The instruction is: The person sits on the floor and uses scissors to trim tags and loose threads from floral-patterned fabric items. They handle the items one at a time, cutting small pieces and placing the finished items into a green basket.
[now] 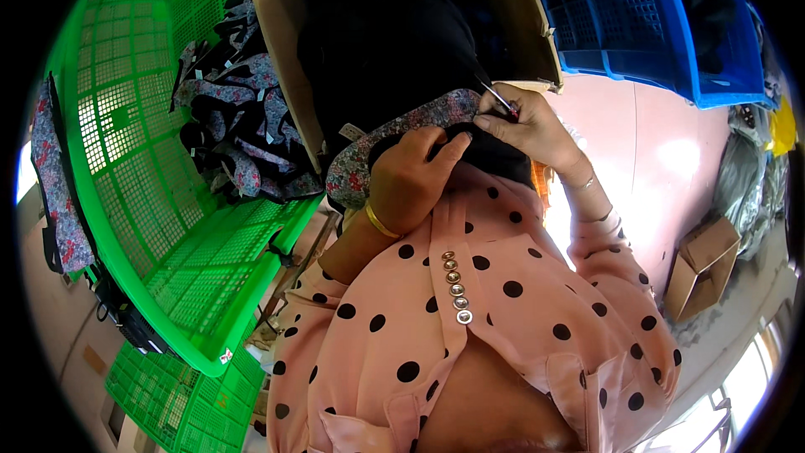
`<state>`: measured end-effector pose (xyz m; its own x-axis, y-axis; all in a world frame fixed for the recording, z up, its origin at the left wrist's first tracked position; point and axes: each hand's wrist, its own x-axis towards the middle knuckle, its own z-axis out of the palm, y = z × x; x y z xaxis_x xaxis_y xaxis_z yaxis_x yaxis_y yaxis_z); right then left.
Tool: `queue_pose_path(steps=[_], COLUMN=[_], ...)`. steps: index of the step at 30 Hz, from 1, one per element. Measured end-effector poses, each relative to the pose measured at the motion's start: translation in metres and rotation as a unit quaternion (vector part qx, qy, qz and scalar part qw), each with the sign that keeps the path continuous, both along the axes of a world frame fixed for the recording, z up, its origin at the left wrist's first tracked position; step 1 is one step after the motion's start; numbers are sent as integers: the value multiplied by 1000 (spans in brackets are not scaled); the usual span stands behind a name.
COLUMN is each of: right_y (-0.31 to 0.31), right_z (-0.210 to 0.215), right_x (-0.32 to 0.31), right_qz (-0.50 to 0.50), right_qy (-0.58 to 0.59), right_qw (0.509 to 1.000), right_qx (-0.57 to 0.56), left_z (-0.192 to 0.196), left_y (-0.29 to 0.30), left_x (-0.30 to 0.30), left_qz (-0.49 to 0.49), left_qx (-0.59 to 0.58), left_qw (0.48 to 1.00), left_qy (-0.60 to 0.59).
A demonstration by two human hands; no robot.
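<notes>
My left hand (pixel 409 180), with a yellow bangle at its wrist, grips a floral fabric piece (pixel 419 115) with black edging close to my body. The thumb and fingers pinch the black part, and a small pale label (pixel 350 132) sticks out at the left end. In my right hand (pixel 530 127) is a pair of small thread snips (pixel 501 99) with a metal blade and a bit of red at the grip. Their tip points up and left, just beyond the fabric's right end. My fingers hide most of their handle.
Ahead stands an open cardboard box (pixel 285 42) with dark cloth inside. A large green basket (pixel 126 168) at left holds many floral pieces (pixel 243 117); another piece (pixel 60 184) hangs over its outer side. Blue crates (pixel 620 17) are at upper right, a small carton (pixel 704 267) below them.
</notes>
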<state>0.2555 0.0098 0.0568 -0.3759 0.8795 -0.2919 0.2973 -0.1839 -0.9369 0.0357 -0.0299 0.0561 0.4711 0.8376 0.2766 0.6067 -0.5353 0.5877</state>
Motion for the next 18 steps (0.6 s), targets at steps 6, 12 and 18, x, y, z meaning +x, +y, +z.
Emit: queue_pose_path(steps=[6, 12, 18], right_y=[1, -7, -23], right_z=[13, 16, 19], right_x=[4, 4, 0], right_qz=[-16, -14, -157], right_qy=[-72, -130, -71], right_qw=[997, 987, 982], right_qx=[10, 92, 82], left_z=[6, 5, -12], left_y=[14, 60, 82], left_x=[-7, 7, 22], left_qz=[1, -102, -175], left_qx=[-187, -145, -383], left_qw=[973, 979, 894], left_qy=[-138, -98, -151])
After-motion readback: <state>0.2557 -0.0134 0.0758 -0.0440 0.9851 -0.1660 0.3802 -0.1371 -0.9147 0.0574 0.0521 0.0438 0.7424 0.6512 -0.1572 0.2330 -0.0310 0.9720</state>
